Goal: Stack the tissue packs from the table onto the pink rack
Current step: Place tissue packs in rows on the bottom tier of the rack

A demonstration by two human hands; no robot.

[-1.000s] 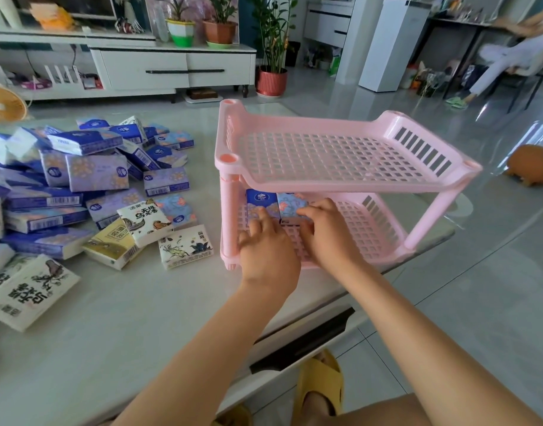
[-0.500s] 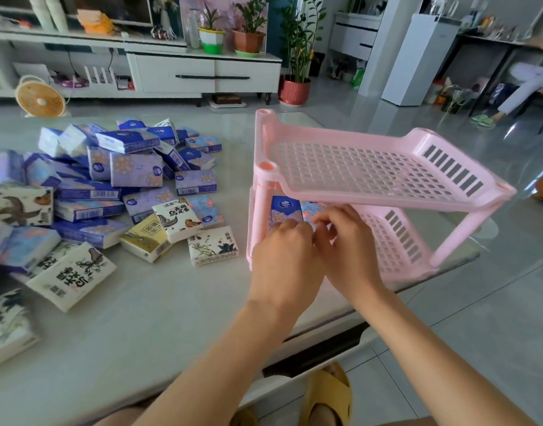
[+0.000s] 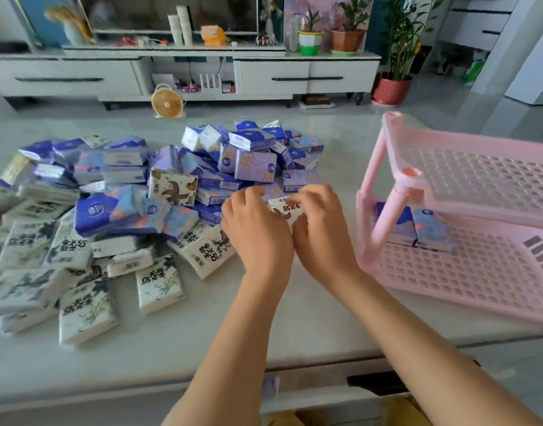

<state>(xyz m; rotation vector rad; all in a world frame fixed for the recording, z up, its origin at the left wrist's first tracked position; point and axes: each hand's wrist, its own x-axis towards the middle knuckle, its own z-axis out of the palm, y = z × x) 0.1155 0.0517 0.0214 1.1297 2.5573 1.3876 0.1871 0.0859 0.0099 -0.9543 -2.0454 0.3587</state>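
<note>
A heap of several tissue packs (image 3: 159,210), blue-purple ones and white ones with dark print, covers the left and middle of the table. My left hand (image 3: 258,232) and my right hand (image 3: 321,229) meet at the heap's right edge. Together they grip one white printed pack (image 3: 287,212), which peeks out between the fingers. The pink two-tier rack (image 3: 467,272) stands at the right. Two blue packs (image 3: 430,230) sit side by side at the back left of its lower shelf; its top shelf holds nothing.
The pale table (image 3: 202,342) has its front edge near me, with an open drawer slot below. A small orange fan (image 3: 167,103), a white TV cabinet (image 3: 307,75) and potted plants (image 3: 391,87) stand on the floor beyond.
Both hands have left the rack's lower shelf and moved left to the heap, where they now hold a white pack. My view has swung left, so the rack sits at the right.
</note>
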